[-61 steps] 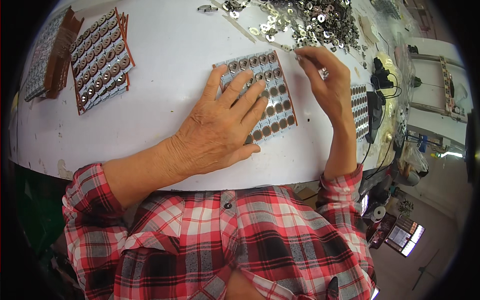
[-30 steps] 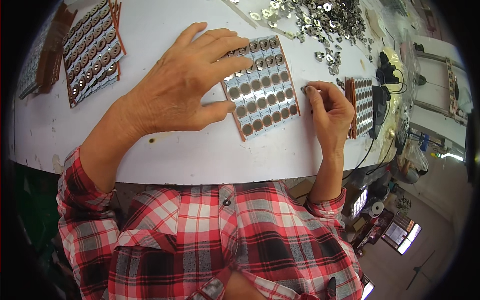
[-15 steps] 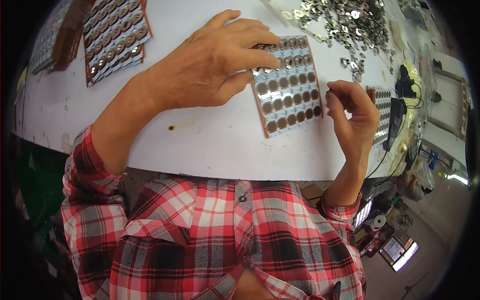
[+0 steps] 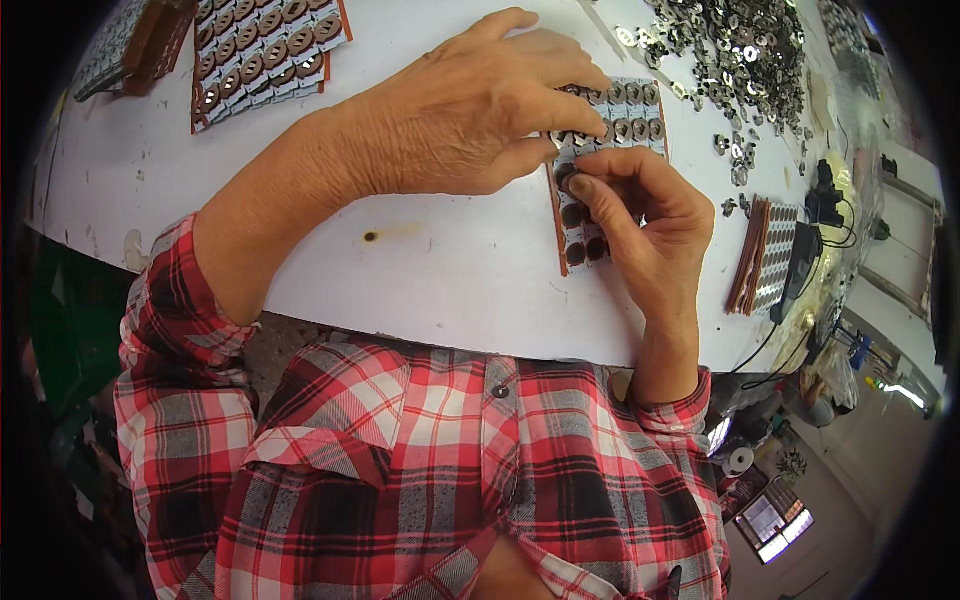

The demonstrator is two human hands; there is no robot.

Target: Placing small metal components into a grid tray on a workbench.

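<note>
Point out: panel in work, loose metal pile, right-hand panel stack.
Panel in work (image 4: 575, 253): head view, dark round spot near its lower left.
Loose metal pile (image 4: 748, 55): head view, middle of the heap.
Right-hand panel stack (image 4: 777, 256): head view, face of the top panel.

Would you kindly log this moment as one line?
Left hand: over board, upper left | Right hand: over board, lower in picture | Metal pieces: loose pile, upper right

The near surface (image 4: 470, 270) offers open passage, but the right hand (image 4: 655, 220) partly blocks the gridded sheet (image 4: 573, 216) and stacked boards (image 4: 773, 258) obstruct farther right
</note>
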